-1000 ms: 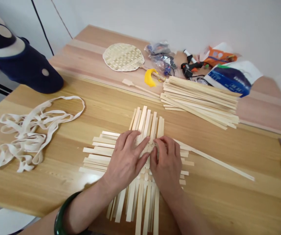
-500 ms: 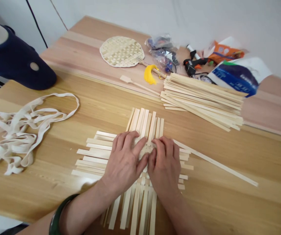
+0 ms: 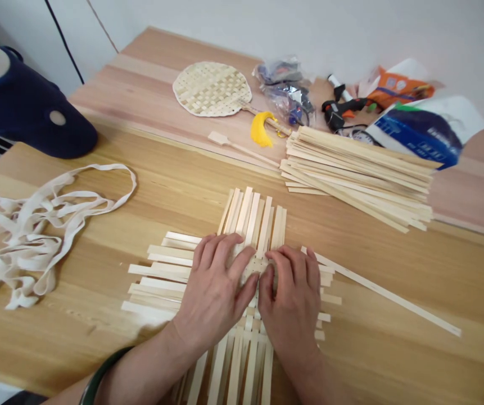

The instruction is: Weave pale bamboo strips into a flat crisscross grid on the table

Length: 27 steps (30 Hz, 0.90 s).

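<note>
At the lower centre of the frame, the left hand point(image 3: 216, 281) and right hand point(image 3: 292, 298) rest on the weave point(image 3: 252, 270), fingers curved, thumbs apart from forefingers. The pile point(image 3: 360, 174) lies upper right, the ribbon point(image 3: 35, 225) at left.

A craft workspace: glue gun point(image 3: 345, 112), wooden strips point(image 3: 360, 177), tabletop point(image 3: 393, 270).

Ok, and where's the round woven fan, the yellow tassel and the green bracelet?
Woven fan point(image 3: 211, 90): head view, middle of its round face.
Yellow tassel point(image 3: 261, 130): head view, middle of its fringe.
Green bracelet point(image 3: 98, 376): head view, upper part of its band.
</note>
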Each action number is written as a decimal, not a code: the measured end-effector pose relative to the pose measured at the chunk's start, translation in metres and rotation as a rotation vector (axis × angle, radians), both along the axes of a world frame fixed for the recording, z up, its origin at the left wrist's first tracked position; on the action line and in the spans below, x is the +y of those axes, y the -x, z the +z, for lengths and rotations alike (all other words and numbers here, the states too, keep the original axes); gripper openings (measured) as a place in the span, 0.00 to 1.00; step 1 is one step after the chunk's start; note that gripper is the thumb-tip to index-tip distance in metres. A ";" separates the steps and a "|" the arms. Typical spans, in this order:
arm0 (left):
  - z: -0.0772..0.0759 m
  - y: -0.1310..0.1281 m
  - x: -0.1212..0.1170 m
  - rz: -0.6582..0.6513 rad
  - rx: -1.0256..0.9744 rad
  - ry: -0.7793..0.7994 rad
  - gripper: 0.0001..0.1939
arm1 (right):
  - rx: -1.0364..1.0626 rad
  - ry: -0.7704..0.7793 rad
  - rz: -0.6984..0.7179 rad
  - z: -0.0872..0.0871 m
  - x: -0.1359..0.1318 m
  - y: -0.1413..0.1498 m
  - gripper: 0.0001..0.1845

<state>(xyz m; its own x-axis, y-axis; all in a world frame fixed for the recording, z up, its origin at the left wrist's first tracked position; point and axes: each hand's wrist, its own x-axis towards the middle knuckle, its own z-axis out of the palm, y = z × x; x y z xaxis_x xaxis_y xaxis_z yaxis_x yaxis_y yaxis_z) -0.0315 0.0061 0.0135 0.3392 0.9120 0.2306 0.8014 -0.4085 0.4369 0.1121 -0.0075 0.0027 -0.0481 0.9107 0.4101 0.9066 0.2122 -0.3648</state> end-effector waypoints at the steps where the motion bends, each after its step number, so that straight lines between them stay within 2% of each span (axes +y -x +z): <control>1: 0.000 0.000 0.000 -0.001 0.005 -0.002 0.16 | -0.001 -0.001 -0.001 0.000 0.000 0.000 0.11; 27: -0.002 0.000 0.000 -0.019 0.037 -0.006 0.17 | -0.018 0.005 -0.002 -0.001 0.000 -0.001 0.14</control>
